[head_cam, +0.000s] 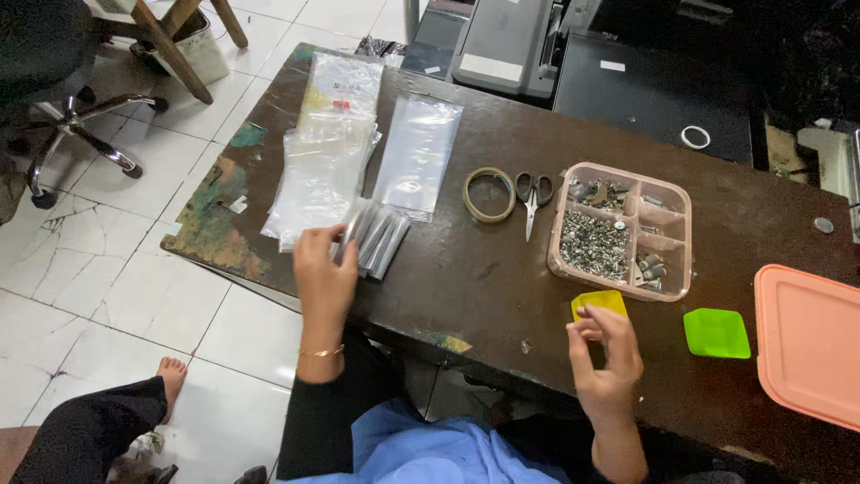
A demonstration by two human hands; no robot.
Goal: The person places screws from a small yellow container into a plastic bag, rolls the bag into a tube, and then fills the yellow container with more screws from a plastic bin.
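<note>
Bags (374, 235) at frame centre-left sit pinched in our left hand (322, 273); our right hand (605, 354) pinches something tiny by the yellow dish (598, 302); most bags look unfilled.

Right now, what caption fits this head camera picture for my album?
Left hand holds small plastic bags; right hand pinches over a yellow dish beside a screw tray.

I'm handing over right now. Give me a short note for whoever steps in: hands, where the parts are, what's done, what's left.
Left hand grips a fanned stack of small bags at the table's near edge.
Right hand pinches something tiny over the yellow dish; what it is cannot be told.
Compartment tray holds screws; green dish beside it.
Done: cannot tell if any bags are filled.
Left: likely filling bags.
</note>
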